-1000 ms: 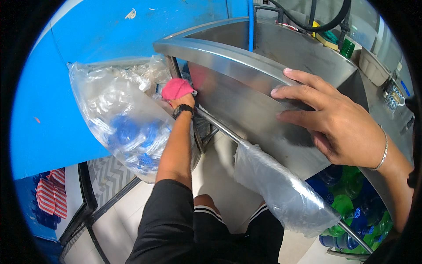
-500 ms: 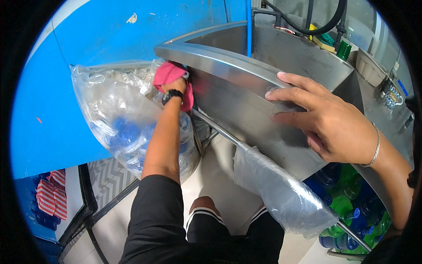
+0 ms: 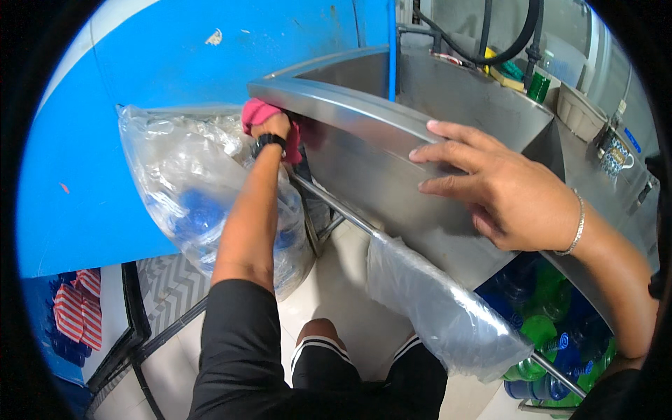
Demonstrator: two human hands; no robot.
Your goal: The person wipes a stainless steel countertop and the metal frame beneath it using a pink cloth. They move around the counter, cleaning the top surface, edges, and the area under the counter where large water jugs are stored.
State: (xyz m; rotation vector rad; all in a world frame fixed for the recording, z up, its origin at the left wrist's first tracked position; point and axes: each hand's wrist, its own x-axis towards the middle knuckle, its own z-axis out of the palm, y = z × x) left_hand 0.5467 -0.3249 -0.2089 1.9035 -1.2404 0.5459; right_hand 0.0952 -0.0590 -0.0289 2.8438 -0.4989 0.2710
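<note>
A bunched pink cloth (image 3: pixel 256 110) is gripped in my left hand (image 3: pixel 273 125), fingers closed around it. I have the cloth against the outer front panel of the stainless steel sink (image 3: pixel 329 97), just under the rim near its left corner. My fingertips on that side are partly hidden by the cloth. Over the sink's front edge, farther right, lies my right hand (image 3: pixel 514 187) with its fingers spread and nothing in it; the fingertips appear to touch the steel.
A clear plastic bag (image 3: pixel 175 161) with blue items stands left of the sink. Plastic film (image 3: pixel 448 308) hangs on a metal rail (image 3: pixel 339 206) before my knees. Blue and green bottles (image 3: pixel 542 332) lie below right. A grey tray (image 3: pixel 579 112) and patterned mug (image 3: pixel 616 155) stand beyond.
My left hand has slid the pink cloth slightly left along the panel, closer to the sink's corner. The right hand stays at the edge. The whole view has shifted a little.
</note>
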